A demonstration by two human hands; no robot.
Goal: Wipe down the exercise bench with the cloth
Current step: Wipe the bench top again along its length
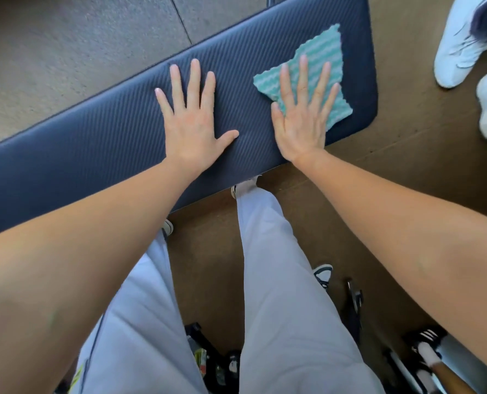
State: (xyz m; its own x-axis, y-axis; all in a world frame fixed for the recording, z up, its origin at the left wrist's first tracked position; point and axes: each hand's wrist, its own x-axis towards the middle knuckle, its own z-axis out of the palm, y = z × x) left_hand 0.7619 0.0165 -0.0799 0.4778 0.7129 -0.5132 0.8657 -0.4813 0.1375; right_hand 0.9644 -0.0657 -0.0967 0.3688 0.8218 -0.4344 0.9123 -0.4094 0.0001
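One cloth (319, 66) lies flat under the right hand (302, 115).

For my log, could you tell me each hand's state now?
Left hand: open, flat on the bench.
Right hand: open, flat on the cloth.

There was a single view, from a wide-angle camera worn on the person's head. It looked steeply down and a little forward, along both bare forearms to the desk (100, 132), which crossed the picture on a slant from lower left to upper right. The camera sat close: the forearms filled the lower corners, and the wearer's own trouser legs (279, 280) and the floor (66, 58) lay directly beneath. Straight edges bowed toward the borders.
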